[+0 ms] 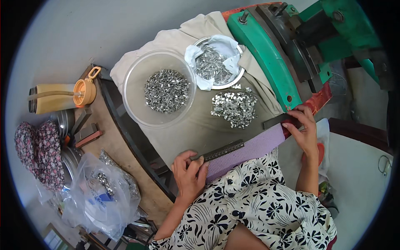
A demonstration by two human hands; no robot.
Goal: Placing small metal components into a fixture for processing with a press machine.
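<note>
A dark bar with a row of small slots or teeth lies along the edge of a lilac textured mat in front of me. My left hand is closed around the bar's left end, thumb and fingers pressed together. Farther right, my right hand pinches the right end of a short, plain dark bar at the corner of the green machine. Beyond the hands, a loose pile of small shiny metal pieces rests on the beige cloth.
A clear round tub of small metal parts stands at the back left. Beside it is a lined metal bowl of thin metal pieces. The green press borders the right. At left are a plastic bag and an orange-lidded bottle.
</note>
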